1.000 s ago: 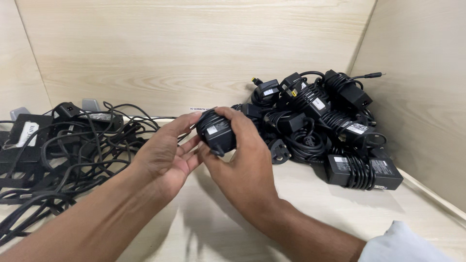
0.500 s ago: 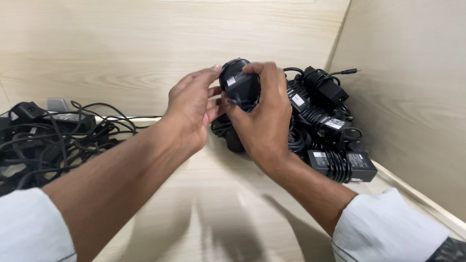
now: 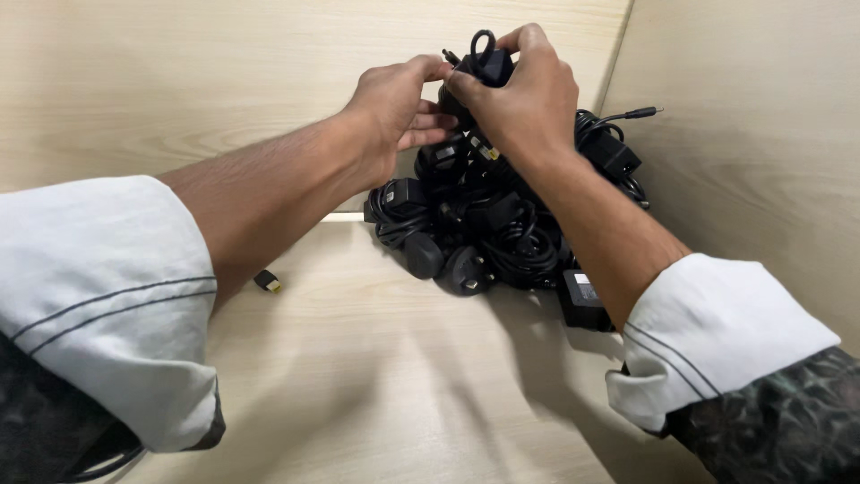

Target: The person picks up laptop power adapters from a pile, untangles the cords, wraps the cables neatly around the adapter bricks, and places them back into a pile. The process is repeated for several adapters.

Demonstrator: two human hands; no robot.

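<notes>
Head view: both hands' grip [image 3: 466, 85] on adapter [image 3: 488, 64]

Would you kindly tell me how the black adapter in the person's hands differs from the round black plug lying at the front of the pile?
The adapter is held up above the pile by the left hand and right hand; the round plug lies untouched on the wooden surface. The adapter looks blocky with a cord loop on top; the plug is disc-shaped. Both are black.

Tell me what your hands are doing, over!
Both hands, left hand and right hand, grip one black adapter above the adapter pile. Nothing blocking.
</notes>
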